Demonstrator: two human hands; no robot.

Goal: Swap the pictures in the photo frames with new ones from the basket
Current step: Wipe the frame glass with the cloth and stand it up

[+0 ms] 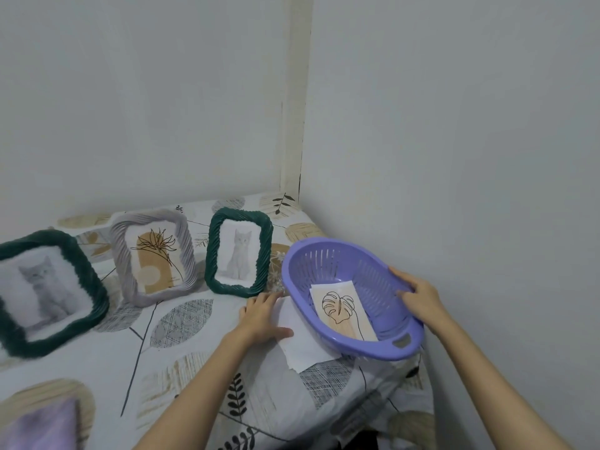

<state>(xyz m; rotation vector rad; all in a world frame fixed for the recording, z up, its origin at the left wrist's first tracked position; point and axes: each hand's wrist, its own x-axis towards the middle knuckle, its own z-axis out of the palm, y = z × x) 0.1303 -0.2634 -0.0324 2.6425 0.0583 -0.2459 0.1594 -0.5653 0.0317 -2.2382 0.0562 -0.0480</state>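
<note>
Back row: three ornate frames stand close along the wall, a dark green rope-edged frame [48, 290], a grey twisted-rim frame [154, 254] and a smaller green rope-edged frame [239, 251], with only narrow gaps between them.
Right corner: a purple slotted plastic basket [373, 345] sits tight against the side wall, blocking that flank.
Basket mouth: open from above.
Front of frames: leaf-patterned tablecloth [130, 352] lies open, offering a broad approach.
Beside basket: a white paper sheet [302, 342] lies flat, partly under its rim.
</note>
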